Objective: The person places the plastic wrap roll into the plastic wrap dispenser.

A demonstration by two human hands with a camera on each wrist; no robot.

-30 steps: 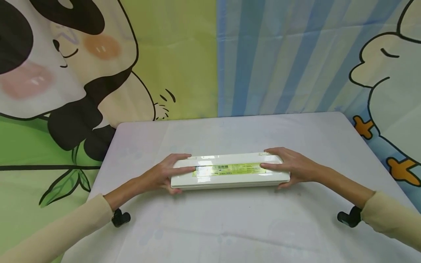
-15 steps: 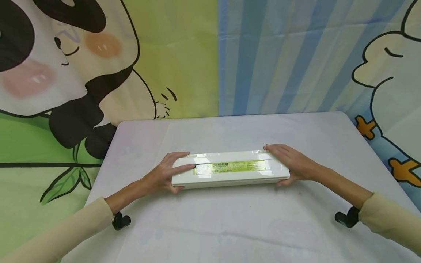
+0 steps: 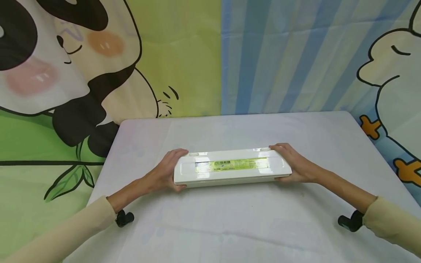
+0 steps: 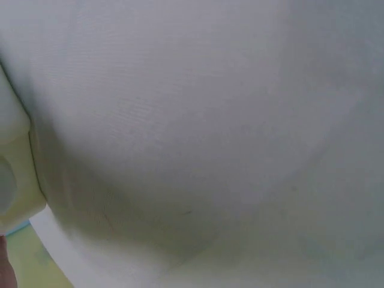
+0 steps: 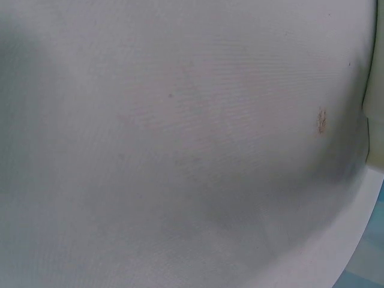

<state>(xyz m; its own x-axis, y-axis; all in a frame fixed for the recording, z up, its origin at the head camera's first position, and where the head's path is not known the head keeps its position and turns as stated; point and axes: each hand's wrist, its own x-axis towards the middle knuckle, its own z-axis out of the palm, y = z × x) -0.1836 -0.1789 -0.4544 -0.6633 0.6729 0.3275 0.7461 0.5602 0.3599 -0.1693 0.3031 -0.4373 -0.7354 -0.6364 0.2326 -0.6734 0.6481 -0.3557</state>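
Note:
A long white cling film dispenser [image 3: 231, 176] with a yellow-green label on its lid lies crosswise in the middle of the table in the head view. My left hand [image 3: 167, 171] grips its left end, thumb at the front lower corner and fingers at the back corner. Around the right end, my right hand [image 3: 297, 166] holds it the same way; part of its fingers is hidden behind the dispenser. The left wrist view catches one end of the dispenser [image 4: 21, 174] at its left edge. A strip of the other end of the dispenser [image 5: 376, 114] shows at the right wrist view's right edge.
A white cloth covers the table [image 3: 227, 230], which has rounded far corners. Behind it hangs a cartoon-printed backdrop [image 3: 184, 58]. Black wrist cameras sit below the left sleeve [image 3: 82, 226] and the right sleeve [image 3: 391, 223]. A small brown mark [image 5: 322, 121] is on the cloth.
Fingers of both hands that lay across the lid have drawn off it, the right hand's first, to the dispenser's ends. The dispenser sits slightly higher and further right in the head view.

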